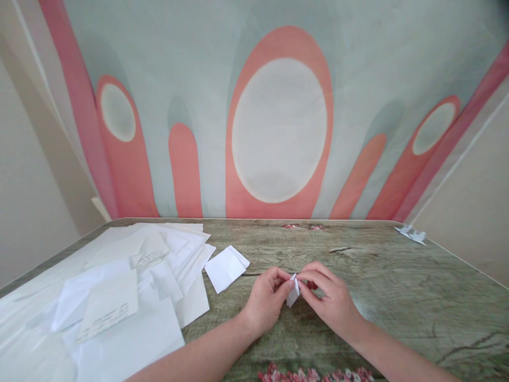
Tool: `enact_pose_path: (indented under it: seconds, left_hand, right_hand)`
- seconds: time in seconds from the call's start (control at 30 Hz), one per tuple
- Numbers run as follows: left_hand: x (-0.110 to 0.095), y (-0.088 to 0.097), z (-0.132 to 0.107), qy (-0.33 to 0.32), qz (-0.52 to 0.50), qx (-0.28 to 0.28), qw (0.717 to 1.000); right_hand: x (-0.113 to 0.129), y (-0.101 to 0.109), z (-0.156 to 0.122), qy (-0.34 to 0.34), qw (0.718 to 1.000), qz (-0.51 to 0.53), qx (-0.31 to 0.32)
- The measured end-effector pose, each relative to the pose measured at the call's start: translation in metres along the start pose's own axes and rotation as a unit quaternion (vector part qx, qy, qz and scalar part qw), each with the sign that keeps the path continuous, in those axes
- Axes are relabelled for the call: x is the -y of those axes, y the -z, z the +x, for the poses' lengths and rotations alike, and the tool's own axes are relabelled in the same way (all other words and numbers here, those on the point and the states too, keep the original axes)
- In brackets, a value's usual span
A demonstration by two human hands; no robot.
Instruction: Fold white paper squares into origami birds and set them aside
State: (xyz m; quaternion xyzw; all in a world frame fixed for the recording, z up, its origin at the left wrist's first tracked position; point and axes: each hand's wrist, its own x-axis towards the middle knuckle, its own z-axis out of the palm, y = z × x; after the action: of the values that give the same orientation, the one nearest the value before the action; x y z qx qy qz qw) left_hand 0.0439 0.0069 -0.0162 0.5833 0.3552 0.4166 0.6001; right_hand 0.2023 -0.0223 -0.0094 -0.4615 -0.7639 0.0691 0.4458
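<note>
A small folded piece of white paper (293,292) is pinched between both my hands just above the wooden table (397,286), near its front middle. My left hand (267,300) grips the paper's left side with curled fingers. My right hand (330,297) holds the right side, thumb and forefinger pressed on the fold. Both forearms reach in from the bottom edge.
A loose heap of white sheets and printed papers (119,297) covers the table's left part. A small stack of white squares (226,268) lies just left of my hands. A small folded white paper shape (411,233) sits at the far right corner. A painted wall rises behind.
</note>
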Motion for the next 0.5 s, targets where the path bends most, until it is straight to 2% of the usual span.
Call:
enact_pose_path:
  seconds: [0.23, 0.4, 0.5]
  left_hand:
    - [0.0024, 0.0007, 0.0007, 0.004, -0.009, 0.000, 1.000]
    - [0.0039, 0.0016, 0.0015, 0.015, -0.033, 0.034, 0.999]
    - [0.0021, 0.0017, 0.0020, 0.014, -0.032, 0.031, 0.999]
  right_hand:
    - [-0.0020, -0.0022, 0.0001, 0.008, 1.000, 0.006, -0.014]
    - [-0.0025, -0.0033, -0.0022, -0.007, 1.000, 0.021, -0.017]
    - [-0.0009, -0.0027, -0.0022, -0.014, 0.999, 0.031, -0.015]
